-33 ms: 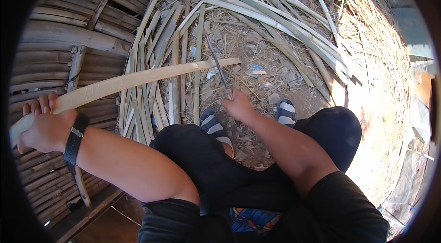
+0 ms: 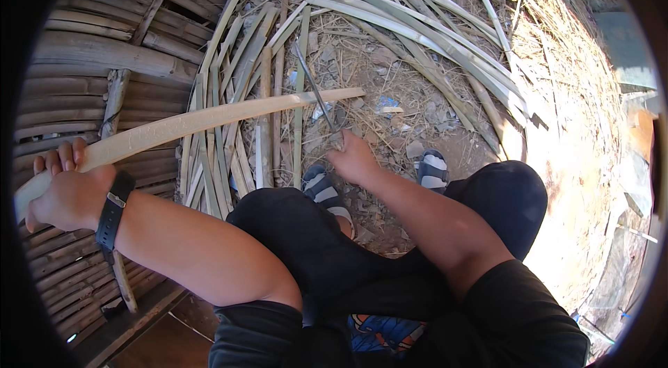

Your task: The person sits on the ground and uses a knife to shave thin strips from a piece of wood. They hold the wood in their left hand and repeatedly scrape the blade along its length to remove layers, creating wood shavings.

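Note:
My left hand (image 2: 69,190) is closed around the near end of a long pale bamboo strip (image 2: 209,121). The strip runs from the left edge to the right, ending above the ground in front of me. A black watch sits on that wrist. My right hand (image 2: 351,156) grips the handle of a thin dark knife (image 2: 313,86). Its blade points away from me and crosses the far end of the strip. I am squatting, with both knees in black shorts below the hands.
Several split bamboo strips (image 2: 236,90) lie on the dirt ahead, and longer ones (image 2: 417,34) fan out to the right. A wall of bamboo slats (image 2: 90,55) fills the left. My feet in striped sandals (image 2: 433,168) rest on littered ground.

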### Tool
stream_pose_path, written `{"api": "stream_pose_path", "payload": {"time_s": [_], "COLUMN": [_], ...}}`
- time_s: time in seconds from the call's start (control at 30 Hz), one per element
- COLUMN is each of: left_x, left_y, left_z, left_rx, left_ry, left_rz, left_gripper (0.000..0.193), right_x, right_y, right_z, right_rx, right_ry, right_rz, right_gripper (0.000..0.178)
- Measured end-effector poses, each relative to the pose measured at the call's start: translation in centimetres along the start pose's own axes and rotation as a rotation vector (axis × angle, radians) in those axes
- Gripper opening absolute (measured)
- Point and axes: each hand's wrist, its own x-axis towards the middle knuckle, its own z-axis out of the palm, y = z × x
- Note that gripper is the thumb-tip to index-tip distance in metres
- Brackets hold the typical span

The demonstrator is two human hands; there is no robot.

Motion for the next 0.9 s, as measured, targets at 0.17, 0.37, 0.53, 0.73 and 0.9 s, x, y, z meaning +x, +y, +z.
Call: {"api": "stream_pose_path", "payload": {"time_s": [0.17, 0.37, 0.53, 0.73, 0.9], "left_x": [-0.2, -1.5, -0.8, -0.4, 0.0], "left_y": [0.0, 0.3, 0.5, 0.3, 0.2], "left_z": [-1.6, 0.7, 0.6, -0.6, -0.6], "left_rx": [0.070, 0.096, 0.006, 0.048, -0.025], "left_ry": [0.038, 0.172, 0.030, 0.011, -0.035], "left_rz": [0.043, 0.014, 0.032, 0.050, 0.012], "left_gripper": [0.073, 0.074, 0.076, 0.075, 0.072], "right_x": [-4.3, -2.4, -1.3, -4.7, -3.0], "right_y": [-17.6, -8.9, -5.9, -16.2, -9.8], "right_z": [-2.9, -3.4, -4.8, -3.6, -2.9], "right_rx": [0.053, -0.165, -0.053, 0.083, -0.073], "right_ry": [-0.281, -0.082, -0.133, -0.270, -0.124], "right_rz": [-0.220, 0.071, 0.203, -0.216, -0.067], "right_gripper": [0.048, 0.048, 0.048, 0.044, 0.046]}}
